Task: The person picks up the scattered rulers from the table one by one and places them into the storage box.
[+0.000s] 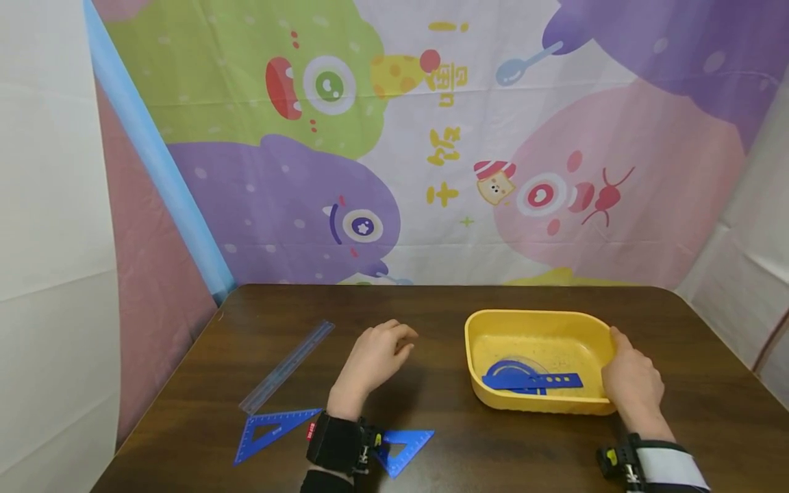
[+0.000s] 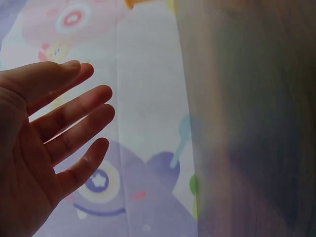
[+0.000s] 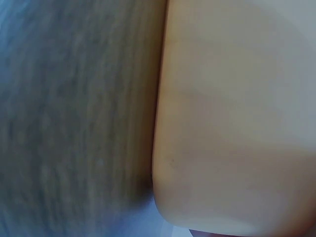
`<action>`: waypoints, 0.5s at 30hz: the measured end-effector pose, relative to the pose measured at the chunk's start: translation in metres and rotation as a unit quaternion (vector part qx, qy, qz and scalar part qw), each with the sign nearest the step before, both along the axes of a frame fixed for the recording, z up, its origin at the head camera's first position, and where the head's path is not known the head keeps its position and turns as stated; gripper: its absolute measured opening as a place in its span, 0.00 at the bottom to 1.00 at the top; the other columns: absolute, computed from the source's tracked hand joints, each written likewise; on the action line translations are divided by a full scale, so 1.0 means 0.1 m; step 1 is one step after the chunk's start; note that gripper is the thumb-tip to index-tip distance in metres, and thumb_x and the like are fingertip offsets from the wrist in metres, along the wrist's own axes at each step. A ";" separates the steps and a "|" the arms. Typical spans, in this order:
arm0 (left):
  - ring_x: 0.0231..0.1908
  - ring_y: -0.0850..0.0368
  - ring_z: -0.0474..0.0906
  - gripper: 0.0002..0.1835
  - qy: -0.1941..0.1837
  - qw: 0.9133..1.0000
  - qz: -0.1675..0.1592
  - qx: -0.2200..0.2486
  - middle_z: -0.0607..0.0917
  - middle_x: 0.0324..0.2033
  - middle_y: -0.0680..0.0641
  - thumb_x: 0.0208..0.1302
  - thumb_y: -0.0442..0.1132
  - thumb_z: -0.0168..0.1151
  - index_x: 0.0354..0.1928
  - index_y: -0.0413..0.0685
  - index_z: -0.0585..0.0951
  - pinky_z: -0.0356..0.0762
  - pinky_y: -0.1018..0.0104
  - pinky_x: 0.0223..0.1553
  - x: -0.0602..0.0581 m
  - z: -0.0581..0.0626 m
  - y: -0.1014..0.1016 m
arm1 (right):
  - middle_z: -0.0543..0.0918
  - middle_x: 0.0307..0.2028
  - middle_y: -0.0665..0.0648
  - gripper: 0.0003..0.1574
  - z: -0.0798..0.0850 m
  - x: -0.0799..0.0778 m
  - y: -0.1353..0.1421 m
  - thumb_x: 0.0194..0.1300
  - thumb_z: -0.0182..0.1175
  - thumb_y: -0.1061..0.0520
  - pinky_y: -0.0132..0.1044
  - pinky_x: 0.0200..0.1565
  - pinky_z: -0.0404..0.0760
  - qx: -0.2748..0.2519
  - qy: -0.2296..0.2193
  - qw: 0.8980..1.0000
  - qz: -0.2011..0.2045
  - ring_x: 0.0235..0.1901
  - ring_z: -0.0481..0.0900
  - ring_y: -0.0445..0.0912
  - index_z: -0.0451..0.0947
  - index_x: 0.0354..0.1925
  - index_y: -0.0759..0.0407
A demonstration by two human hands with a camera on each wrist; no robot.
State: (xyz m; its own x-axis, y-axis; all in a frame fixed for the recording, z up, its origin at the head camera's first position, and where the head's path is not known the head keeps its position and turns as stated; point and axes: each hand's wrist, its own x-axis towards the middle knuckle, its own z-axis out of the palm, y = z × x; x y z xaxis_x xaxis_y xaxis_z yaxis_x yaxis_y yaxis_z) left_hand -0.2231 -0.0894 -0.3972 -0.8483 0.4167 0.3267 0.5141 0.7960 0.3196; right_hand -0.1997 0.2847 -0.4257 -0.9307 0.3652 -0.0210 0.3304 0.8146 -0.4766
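Patterned cloth (image 1: pixel 444 246) is hung behind a dark surface (image 1: pixel 444 356) | at right, yellow tray (image 1: pixel 542 405), blue protractor (image 1: pixel 511 366) contained | right hand (image 1: pixel 635 380) is laid at its right rim; pinch cannot be told | left hand (image 1: pixel 372 356) is raised, fingers loosely parted, clear ruler (image 1: pixel 286 368) left

1. By the left hand (image 1: pixel 374 352), I see a wide black band (image 1: pixel 333 441), a red tag (image 1: pixel 311 431) and a black cuff (image 1: pixel 325 482).
2. By the right hand (image 1: pixel 633 380), I make out a whitish band (image 1: pixel 670 467) edged in black.
3. Each wrist wears a small black camera (image 1: pixel 609 464) with a yellowish patch (image 1: pixel 611 454).
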 end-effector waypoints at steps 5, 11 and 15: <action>0.33 0.59 0.79 0.09 -0.013 1.000 0.018 0.020 0.81 0.34 0.52 0.60 0.39 0.59 0.42 0.52 0.82 0.74 0.67 0.33 -0.01 0.00 -0.13 | 0.64 0.52 0.79 0.39 0.00 0.00 0.00 0.64 0.44 0.65 0.49 0.32 0.71 0.006 -0.002 1.000 0.004 0.28 0.69 0.58 0.42 0.69 0.65; 0.29 0.60 0.77 0.09 -0.015 0.998 0.061 0.029 0.81 0.35 0.52 0.58 0.40 0.61 0.41 0.52 0.82 0.72 0.68 0.30 -0.01 0.00 -0.27 | 0.65 0.50 0.79 0.39 0.01 0.01 0.00 0.63 0.45 0.66 0.46 0.30 0.70 0.006 0.000 1.000 0.007 0.27 0.68 0.58 0.43 0.69 0.66; 0.24 0.62 0.71 0.09 -0.005 0.995 0.093 0.029 0.81 0.34 0.51 0.57 0.39 0.62 0.41 0.51 0.82 0.68 0.69 0.25 -0.01 0.02 -0.36 | 0.65 0.51 0.79 0.39 0.01 0.01 0.00 0.63 0.45 0.66 0.47 0.31 0.71 0.006 0.003 1.000 0.006 0.27 0.68 0.57 0.42 0.69 0.65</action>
State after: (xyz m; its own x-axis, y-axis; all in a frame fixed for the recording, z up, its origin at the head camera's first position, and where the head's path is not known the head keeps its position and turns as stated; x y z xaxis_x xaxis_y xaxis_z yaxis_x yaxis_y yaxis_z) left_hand -0.2243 -0.1252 -0.3950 -0.9119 0.2332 0.3377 0.3569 0.8569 0.3719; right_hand -0.1986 0.2844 -0.4251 -0.9351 0.3543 -0.0121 0.3182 0.8239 -0.4689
